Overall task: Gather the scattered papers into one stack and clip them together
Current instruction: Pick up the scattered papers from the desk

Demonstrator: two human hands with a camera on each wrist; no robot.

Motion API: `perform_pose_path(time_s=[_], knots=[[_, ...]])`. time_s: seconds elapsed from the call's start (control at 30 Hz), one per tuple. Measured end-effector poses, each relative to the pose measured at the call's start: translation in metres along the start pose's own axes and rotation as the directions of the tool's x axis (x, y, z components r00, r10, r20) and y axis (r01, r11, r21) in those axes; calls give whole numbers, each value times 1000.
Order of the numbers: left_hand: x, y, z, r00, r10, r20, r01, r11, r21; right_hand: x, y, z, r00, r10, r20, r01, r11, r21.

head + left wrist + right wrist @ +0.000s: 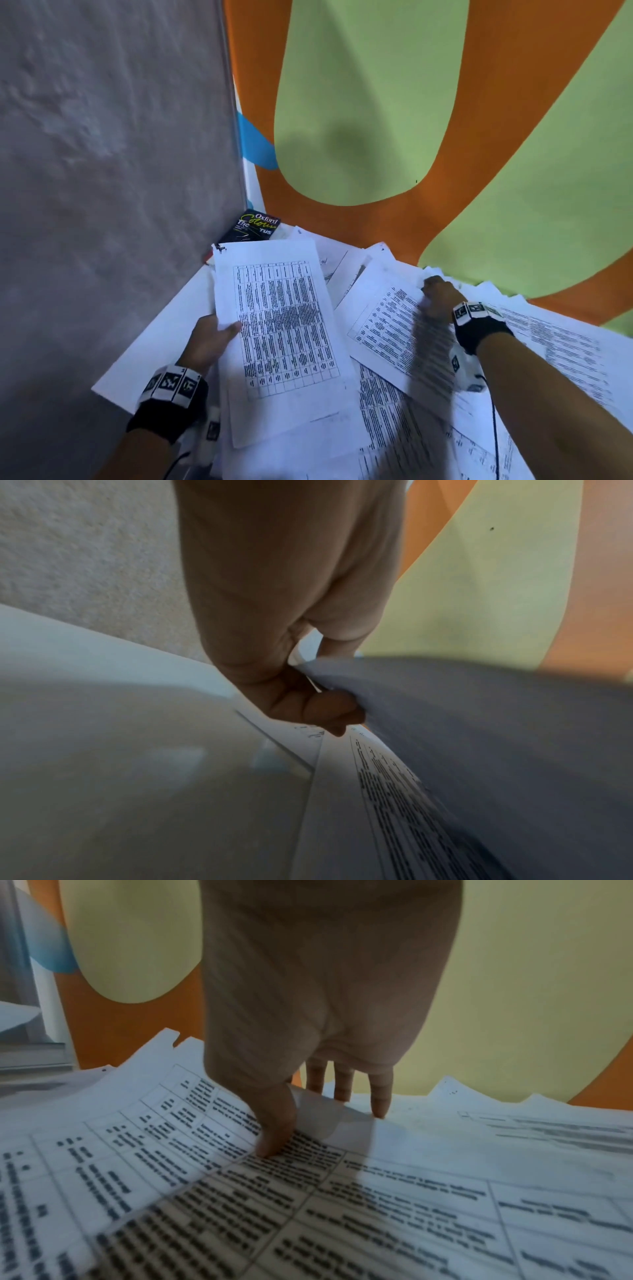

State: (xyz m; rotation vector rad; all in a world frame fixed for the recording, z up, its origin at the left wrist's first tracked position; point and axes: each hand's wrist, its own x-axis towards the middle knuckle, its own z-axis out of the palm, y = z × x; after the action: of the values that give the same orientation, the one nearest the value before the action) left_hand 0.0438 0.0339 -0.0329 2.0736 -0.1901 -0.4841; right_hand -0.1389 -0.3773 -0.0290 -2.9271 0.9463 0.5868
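The left hand (209, 337) pinches a small bundle of white printed sheets with black tables (281, 325) at its left long edge, thumb on top and fingers curled beneath, lifting it clear of the heap. The right hand (440, 298) has its grip on the far edge of another white table-printed sheet (387, 329), thumb pressing the printed face while the fingers (380, 1093) reach behind the curled-up edge. More loose white printed papers (548, 346) lie overlapped and skewed across the white counter (154, 346), which meets a grey textured wall and an orange-and-green painted wall. A black Oxford thesaurus book (255, 226) sits in the corner, just beyond the bundle's top edge. No clip shows in any view.

The sheets look light, thin and floppy; they bend where unsupported, slide readily over each other, and crease if pinched hard. Holding them at an edge or corner, thumb above and fingers below, seems best. Gathering is under way; squaring the stack against the counter should precede clipping.
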Motion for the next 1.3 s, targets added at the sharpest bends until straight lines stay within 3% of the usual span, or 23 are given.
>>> perform_pose_path(time_s=[0.17,0.3,0.4,0.53,0.6,0.67,0.8,0.9,0.97,1.03,1.1,1.17,1.23,1.3], knots=[[0,1,6,1000,21,-6,-21,998,56,-4,-3,-7,988,53,-144,-55,998,-11],[0,5,5,998,62,5,-62,998,7,-20,2,-27,953,41,-300,48,958,284],[4,5,6,999,32,39,-27,994,-109,-49,16,-65,917,58,-394,166,844,510],[10,11,18,999,17,52,-5,978,-208,-96,37,-120,880,167,-445,278,577,767],[7,24,28,996,51,69,-36,977,-212,-115,33,-132,899,165,-405,318,390,864],[1,39,38,990,89,105,-61,969,-240,-125,17,-127,940,126,-317,279,252,927],[-14,69,57,962,167,214,-96,946,-308,-118,-20,-87,988,83,-130,111,206,972],[-25,90,66,939,180,294,-79,943,-324,-110,-37,-56,994,75,-74,60,180,982],[-34,105,68,919,211,333,-79,927,-367,-109,-43,-46,989,129,-69,58,83,995],[-43,121,69,901,238,362,-70,904,-422,-115,-48,-50,958,260,-121,130,-14,991],[-54,142,69,863,349,366,-170,881,-441,-126,-52,-65,893,385,-233,264,-29,964],[-61,165,70,836,467,288,-347,856,-382,-139,-56,-84,805,445,-393,430,20,903],[-66,188,70,807,578,121,-532,801,-276,-156,-60,-101,715,464,-524,557,75,827],[-67,203,70,782,622,20,-603,765,-224,-170,-61,-113,651,466,-599,614,141,777]])
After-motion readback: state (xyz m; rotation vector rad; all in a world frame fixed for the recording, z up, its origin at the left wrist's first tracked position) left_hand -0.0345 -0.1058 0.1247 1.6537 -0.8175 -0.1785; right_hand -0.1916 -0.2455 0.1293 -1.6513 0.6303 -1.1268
